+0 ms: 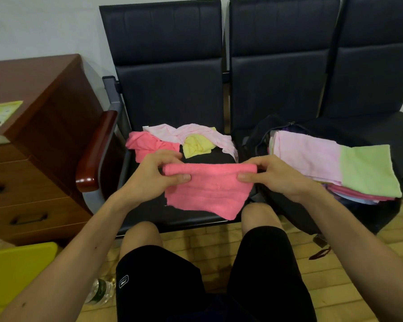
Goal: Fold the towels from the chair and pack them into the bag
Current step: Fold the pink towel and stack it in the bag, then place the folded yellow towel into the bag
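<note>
Shorts [263, 263], towel [207, 194], blk chair [172, 94], floor [335, 275]

The stack of folded towels [312, 159] covers the top of the bag [286, 210], so its inside cannot be seen. The left hand [154, 175] hides a bit of the crumpled towel [147, 145], and some fingers of the right hand [275, 175] are behind the pink towel [207, 191] it holds. The label on the bottle [100, 291] is too blurry to read. The picture's edge cuts off the cabinet [44, 135], the yellow thing [14, 270] and the right chair [382, 66].
</note>
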